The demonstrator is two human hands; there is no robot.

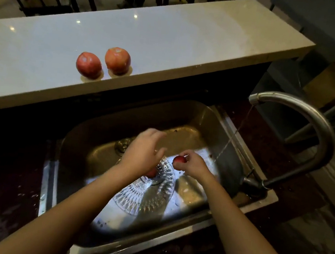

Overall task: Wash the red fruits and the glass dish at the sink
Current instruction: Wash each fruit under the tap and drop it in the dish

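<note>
Two forearms (80, 207) stretched over the sink (142, 119), where the glass dish (147, 196) lay. The right hand (193, 165) had its fingers clamped on a small red fruit (180, 160); the left hand (142, 151) hovered above the dish, fingers loosely apart. Two larger red fruits (88, 65) (117, 61) sat on the table (172, 43)

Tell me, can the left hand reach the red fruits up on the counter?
Probably yes: the left hand looks empty, and nothing blocks the red fruits at the near edge of the counter.
</note>
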